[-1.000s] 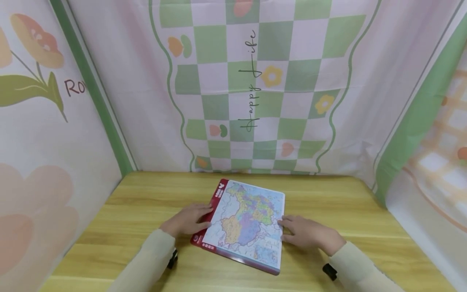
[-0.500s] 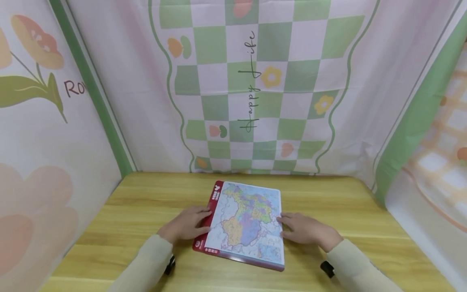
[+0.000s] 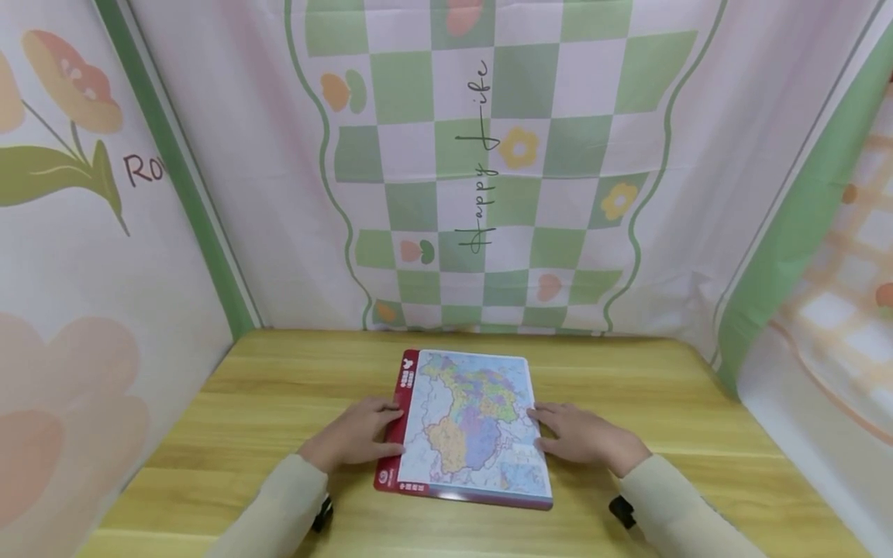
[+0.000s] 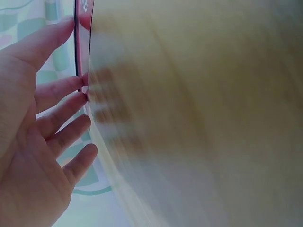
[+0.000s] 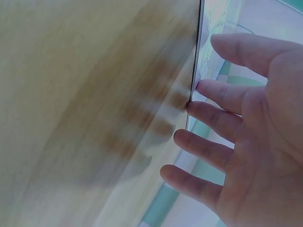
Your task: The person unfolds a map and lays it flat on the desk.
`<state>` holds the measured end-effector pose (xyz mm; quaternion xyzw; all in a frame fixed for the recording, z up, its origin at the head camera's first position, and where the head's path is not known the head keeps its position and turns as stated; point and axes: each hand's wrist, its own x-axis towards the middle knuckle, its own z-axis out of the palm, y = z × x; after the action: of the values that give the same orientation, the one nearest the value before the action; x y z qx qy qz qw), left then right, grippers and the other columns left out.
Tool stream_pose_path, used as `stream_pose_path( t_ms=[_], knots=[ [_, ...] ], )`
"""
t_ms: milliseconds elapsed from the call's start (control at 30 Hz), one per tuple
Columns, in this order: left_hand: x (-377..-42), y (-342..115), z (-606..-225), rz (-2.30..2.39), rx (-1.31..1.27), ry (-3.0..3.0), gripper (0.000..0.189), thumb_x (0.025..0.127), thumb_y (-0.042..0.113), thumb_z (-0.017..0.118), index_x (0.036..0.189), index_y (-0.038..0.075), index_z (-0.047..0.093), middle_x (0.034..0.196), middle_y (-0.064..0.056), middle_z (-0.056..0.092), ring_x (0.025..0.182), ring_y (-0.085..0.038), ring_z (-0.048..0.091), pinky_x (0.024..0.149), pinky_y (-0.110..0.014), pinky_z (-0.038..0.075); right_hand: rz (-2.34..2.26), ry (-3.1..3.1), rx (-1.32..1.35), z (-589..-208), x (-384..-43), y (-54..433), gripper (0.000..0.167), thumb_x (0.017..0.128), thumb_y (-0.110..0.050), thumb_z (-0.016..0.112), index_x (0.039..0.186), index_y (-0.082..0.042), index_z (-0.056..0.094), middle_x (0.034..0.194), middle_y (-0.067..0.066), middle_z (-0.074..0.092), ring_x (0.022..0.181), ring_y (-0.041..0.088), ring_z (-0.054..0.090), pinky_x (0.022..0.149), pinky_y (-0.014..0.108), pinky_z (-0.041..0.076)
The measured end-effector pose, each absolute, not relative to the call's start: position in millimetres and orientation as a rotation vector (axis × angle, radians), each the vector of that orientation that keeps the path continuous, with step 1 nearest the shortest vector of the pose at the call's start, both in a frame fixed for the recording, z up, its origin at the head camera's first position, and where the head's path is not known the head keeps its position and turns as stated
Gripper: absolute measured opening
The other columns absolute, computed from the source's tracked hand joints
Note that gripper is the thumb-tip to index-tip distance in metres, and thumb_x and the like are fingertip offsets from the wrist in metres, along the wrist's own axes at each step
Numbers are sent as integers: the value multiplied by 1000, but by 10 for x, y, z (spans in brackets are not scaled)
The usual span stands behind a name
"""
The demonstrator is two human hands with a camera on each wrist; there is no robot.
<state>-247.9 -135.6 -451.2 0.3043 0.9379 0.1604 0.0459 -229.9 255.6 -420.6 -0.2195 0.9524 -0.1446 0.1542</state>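
A flat map board (image 3: 463, 430) with a red strip along its left side lies on the wooden table, its printed map turned sideways. My left hand (image 3: 356, 432) touches the red left edge with extended fingers; in the left wrist view its thumb (image 4: 57, 38) is at the board's side. At the opposite edge, my right hand (image 3: 582, 435) has its fingertips against the board. The right wrist view shows the right hand's fingers spread, some meeting the thin edge of the board (image 5: 204, 52). Neither hand curls round the board.
The table (image 3: 279, 387) has a pale wood grain. Behind it hangs a green-and-white checked curtain (image 3: 488, 194) with lettering. Patterned fabric walls (image 3: 70, 271) stand on the left and right sides.
The map board has turned counterclockwise on the table, its far end shifting left and its near end right. The left hand has slid slightly toward me; both hands stay at the edges.
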Motion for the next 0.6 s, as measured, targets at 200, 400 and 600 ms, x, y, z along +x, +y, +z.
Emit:
stream_pose_path(
  t_ms=[200,400,600],
  knots=[
    [-2468,-1350,-4520,504,918,2863,67,90,47,73,137,1,59,144,-16,51,134,-36,45,110,-53,38,-426,2729,-626,-4245,-2328,2584,57,102,-32,58,149,-1,45,153,24,39,140,50,31,112,67,24],
    [-2455,-1355,-4504,568,913,2845,68,89,47,74,136,0,60,143,-17,52,133,-36,45,110,-53,38,-499,2757,-615,-4261,-2323,2604,57,101,-31,60,147,0,48,151,25,41,138,51,33,110,70,24],
    [-2473,-1393,-4512,785,810,2776,66,91,44,72,137,0,58,145,-18,50,136,-38,42,111,-57,35,-630,2786,-619,-4256,-2311,2620,56,99,-28,62,143,6,49,145,28,47,134,50,40,109,66,30]
  ],
)
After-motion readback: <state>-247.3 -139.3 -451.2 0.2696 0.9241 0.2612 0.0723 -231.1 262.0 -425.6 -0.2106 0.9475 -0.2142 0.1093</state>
